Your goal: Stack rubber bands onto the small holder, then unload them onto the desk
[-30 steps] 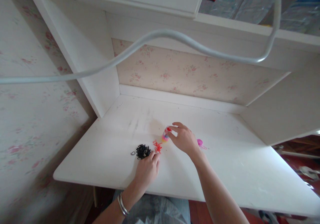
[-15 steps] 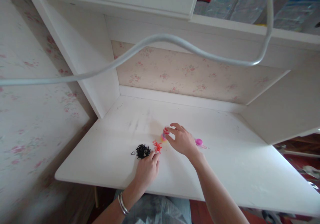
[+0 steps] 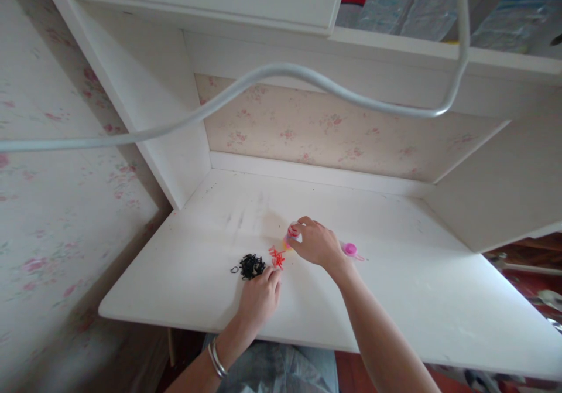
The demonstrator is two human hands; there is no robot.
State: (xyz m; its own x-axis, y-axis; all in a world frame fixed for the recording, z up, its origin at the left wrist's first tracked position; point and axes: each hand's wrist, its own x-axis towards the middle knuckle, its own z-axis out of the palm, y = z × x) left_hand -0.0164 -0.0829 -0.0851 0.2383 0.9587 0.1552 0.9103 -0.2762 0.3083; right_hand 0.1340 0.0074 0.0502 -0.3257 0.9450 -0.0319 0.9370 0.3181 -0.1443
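A small clear bottle with colourful contents stands on the white desk, and my right hand is curled around it. Just left of it lies a little pile of red elastic bands. My left hand rests on the desk with its fingers bent, the fingertips touching the red bands. A heap of black elastic bands sits beside that hand's knuckles. A pink cap lies right of my right wrist.
A white cable hangs across the view in front of the desk's alcove. Side panels close the alcove left and right. Plastic water bottles stand on the shelf above. Floral wallpaper covers the left wall.
My right hand has closed more tightly around the small bottle. The left hand stays at the red bands. The view has drifted slightly.
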